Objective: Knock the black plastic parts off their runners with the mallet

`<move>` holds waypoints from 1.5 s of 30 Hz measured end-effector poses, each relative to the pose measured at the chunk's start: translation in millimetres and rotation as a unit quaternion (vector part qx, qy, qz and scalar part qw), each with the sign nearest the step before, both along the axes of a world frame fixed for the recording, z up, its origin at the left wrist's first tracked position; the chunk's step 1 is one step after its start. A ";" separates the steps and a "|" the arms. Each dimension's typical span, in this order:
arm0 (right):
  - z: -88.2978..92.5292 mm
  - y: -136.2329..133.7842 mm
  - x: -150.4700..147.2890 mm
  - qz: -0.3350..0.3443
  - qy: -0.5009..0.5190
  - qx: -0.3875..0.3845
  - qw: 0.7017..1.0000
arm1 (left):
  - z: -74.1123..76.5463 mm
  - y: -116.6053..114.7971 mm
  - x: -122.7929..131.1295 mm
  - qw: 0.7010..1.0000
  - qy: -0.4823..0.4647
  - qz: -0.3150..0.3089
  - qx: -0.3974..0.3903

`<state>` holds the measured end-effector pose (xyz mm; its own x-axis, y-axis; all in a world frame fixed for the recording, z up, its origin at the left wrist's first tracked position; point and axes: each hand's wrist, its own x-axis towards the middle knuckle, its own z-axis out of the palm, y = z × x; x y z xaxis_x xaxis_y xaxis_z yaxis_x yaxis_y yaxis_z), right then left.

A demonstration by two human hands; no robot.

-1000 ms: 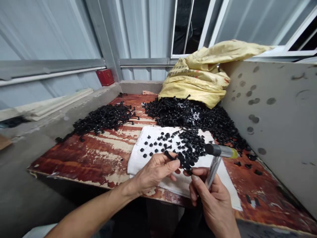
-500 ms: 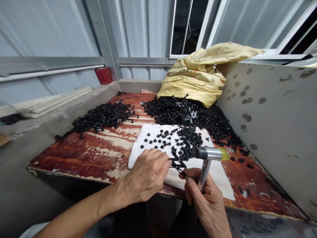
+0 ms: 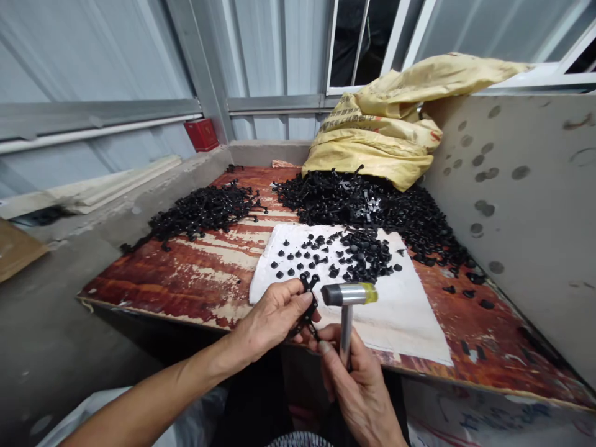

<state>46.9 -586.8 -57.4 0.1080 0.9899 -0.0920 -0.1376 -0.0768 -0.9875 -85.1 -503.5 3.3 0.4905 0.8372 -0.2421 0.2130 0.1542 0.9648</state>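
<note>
My left hand [image 3: 274,316] is closed on a black linkage of jointed flat strips [image 3: 307,304], held at the front edge of the white cloth [image 3: 405,310]. A small mallet [image 3: 349,295] stands upright in my right hand [image 3: 358,382], its handle gripped in the palm. It has a metal middle, one black face and one yellow face. The thumb and forefinger of that hand also pinch the lower end of the linkage. Beyond my hands, several small black round pieces with stems [image 3: 291,256] stand on the cloth, beside a denser heap of them [image 3: 367,254].
A pile of black linkages [image 3: 205,211] lies at the left of the worn red table [image 3: 162,285]. A larger black heap [image 3: 335,198] spills from a yellow sack [image 3: 372,143] at the back. A pale spotted panel [image 3: 526,205] borders the right side.
Both hands have drawn nearer and to the left in the view, with the linkage turned more upright. The mallet has moved left with my right hand. The camera view has shifted slightly.
</note>
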 end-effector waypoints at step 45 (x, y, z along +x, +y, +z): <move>-24.0 -52.5 23.2 -0.090 0.240 -0.175 0.951 | -13.0 44.4 14.5 0.990 0.125 -0.048 -0.041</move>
<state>70.1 -639.3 -81.4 0.1342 0.8594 -0.4934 -0.6081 -0.3217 -0.7257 -70.6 -459.2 -9.7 0.4830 0.7628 -0.4300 0.4601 0.1968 0.8658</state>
